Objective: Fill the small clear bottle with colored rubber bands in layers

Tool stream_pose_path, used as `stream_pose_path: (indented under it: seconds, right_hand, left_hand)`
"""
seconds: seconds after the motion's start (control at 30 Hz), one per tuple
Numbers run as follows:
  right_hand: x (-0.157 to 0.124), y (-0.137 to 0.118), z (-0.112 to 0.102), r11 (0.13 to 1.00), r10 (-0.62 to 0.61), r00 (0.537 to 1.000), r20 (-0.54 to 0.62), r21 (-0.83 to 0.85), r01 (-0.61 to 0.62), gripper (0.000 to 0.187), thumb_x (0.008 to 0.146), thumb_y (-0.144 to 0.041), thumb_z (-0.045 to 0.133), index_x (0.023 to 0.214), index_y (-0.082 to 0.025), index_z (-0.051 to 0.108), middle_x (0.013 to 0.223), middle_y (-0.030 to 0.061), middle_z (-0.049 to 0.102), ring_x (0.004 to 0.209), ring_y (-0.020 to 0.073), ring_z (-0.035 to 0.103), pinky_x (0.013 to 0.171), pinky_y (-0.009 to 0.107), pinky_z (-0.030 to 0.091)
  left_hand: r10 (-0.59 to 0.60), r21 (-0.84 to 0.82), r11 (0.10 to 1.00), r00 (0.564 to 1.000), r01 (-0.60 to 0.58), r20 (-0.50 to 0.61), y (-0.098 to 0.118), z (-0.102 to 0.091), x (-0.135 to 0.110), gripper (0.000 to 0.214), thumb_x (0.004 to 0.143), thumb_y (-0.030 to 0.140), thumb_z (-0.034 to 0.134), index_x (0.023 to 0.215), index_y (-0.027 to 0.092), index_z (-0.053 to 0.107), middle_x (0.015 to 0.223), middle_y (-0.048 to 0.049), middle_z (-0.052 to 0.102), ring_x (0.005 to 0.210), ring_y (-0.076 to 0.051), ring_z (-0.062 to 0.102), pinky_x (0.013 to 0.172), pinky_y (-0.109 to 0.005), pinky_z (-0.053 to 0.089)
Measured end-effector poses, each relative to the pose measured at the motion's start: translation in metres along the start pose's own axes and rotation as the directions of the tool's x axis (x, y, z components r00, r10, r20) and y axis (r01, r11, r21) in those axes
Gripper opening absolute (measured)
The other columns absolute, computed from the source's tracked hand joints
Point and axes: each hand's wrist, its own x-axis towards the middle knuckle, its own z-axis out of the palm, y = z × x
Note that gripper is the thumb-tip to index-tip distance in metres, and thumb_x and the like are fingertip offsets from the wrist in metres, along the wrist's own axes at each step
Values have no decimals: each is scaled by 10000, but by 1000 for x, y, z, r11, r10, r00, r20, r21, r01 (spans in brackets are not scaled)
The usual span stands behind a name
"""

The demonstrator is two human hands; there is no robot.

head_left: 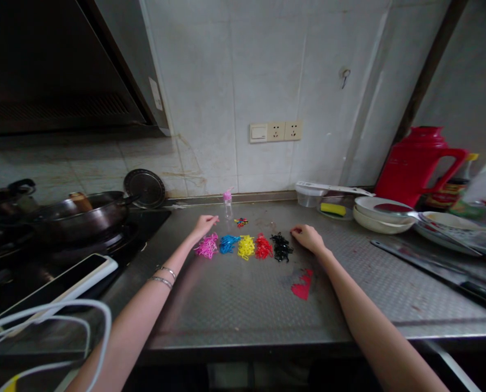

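Five piles of small elastic bands lie in a row on the metal counter: pink (207,246), blue (228,244), yellow (246,247), red (263,246) and black (282,247). Behind them is a small mixed-colour heap of bands (241,221). A clear little bottle with a pink top (228,206) stands near the wall. My left hand (205,225) is just behind the pink pile, fingertips pinched together; anything between them is too small to make out. Beside the black pile, my right hand (308,238) has its fingers curled together, and their contents cannot be seen.
A torn red patch (302,284) marks the counter (243,310). Pans (83,218) sit on the stove at left, near a white device (59,294) with looping cables. At right are a red thermos (414,169), stacked bowls (377,220), a plastic tub (308,196) and a long dark-handled utensil (426,269).
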Motion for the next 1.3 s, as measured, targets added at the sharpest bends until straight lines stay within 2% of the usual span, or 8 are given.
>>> stream_pose_path:
  seconds: [0.1,0.23,0.47,0.6,0.7,0.8,0.93,1.3]
  right_hand:
    - [3,2,2,1000,13,1000,12,24,-13,273,704,-328,477,887,-252,665,843,32,653,796,168,571,598,213,370]
    - [6,5,4,999,14,1000,16,49,-15,262,701,-319,485,871,-243,668,842,31,654,791,164,574,607,211,377]
    - [-2,-9,-3,1000,-10,1000,-25,11,11,264,713,-280,486,912,-232,653,862,41,651,785,164,581,617,210,387]
    - [-4,-37,-7,993,-121,992,-47,9,122,268,739,-262,462,930,-226,646,868,50,652,810,159,584,664,201,388]
    - [1,-66,-4,976,-216,976,9,3,216,280,745,-235,446,946,-226,640,873,49,654,820,161,587,682,203,391]
    - [7,-95,3,941,-330,938,108,-39,336,277,749,-232,447,949,-225,639,895,57,649,847,175,583,690,214,399]
    - [15,-130,16,909,-385,905,181,-97,406,277,756,-220,449,962,-231,633,936,71,639,846,190,584,678,232,413]
    - [40,-166,64,938,-330,926,182,-43,343,241,753,-381,518,887,-220,637,914,75,634,856,195,579,680,243,424]
  left_hand:
    - [-206,-139,970,978,200,-32,-20,-18,-8,342,689,416,515,757,98,618,646,-41,589,392,-43,381,355,-169,219]
    - [-289,-332,910,954,248,-80,-34,-25,-12,313,698,393,511,760,98,595,629,-23,555,370,-25,358,329,-157,212]
    - [-270,-350,908,960,229,-73,-37,-23,-11,379,778,403,392,733,84,592,557,-21,528,336,-30,352,311,-164,222]
    - [-239,-304,930,969,209,-66,-41,-22,-13,401,794,404,363,717,82,589,497,-2,493,307,-30,331,309,-166,216]
    - [-210,-278,944,974,181,-80,-44,-21,-14,403,791,408,362,710,84,587,496,0,497,303,-33,336,311,-169,217]
    - [-196,-250,954,975,165,-105,-46,-18,-14,413,788,422,355,703,89,584,490,6,492,293,-34,329,307,-173,209]
    - [-194,-199,966,973,167,-126,-48,-16,-14,406,788,415,343,699,96,578,485,13,481,299,-36,328,313,-174,220]
    - [-189,-163,973,972,166,-137,-46,-16,-16,418,794,410,329,695,95,584,487,4,492,310,-37,331,322,-172,232]
